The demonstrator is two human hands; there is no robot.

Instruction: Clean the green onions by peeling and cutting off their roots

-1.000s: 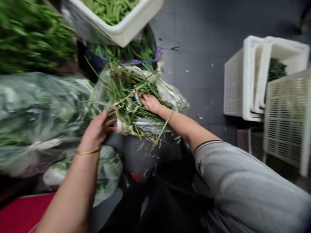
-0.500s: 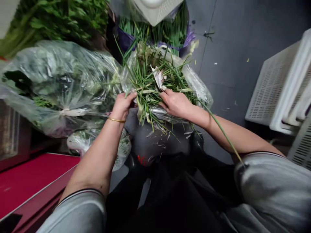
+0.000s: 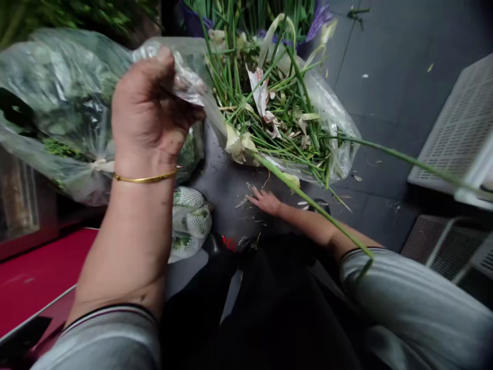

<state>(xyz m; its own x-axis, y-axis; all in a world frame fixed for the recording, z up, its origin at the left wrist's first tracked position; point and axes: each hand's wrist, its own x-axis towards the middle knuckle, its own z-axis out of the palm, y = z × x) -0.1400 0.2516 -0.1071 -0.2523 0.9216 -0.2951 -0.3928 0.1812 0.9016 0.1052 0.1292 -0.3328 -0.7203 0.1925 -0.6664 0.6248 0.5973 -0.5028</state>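
A clear plastic bag bulges with green stalks and vegetable scraps, among them a crumpled white and red piece. My left hand, raised beside it, is closed on the bag's gathered edge and pulls it up to the left. Low in front of the bag, my right hand has its fingers spread at the dark floor, by small loose scraps. A long green stalk juts from the bag over my right forearm; another sticks out to the right.
On the left lies a large clear bag of leafy greens, with white-netted vegetables nearer me. A purple bag of green stalks stands behind. White plastic crates are at right, and a red surface at lower left.
My left hand has risen toward the camera, lifting the bag's edge. My right hand has left the scraps in the bag and moved down to the floor in front.
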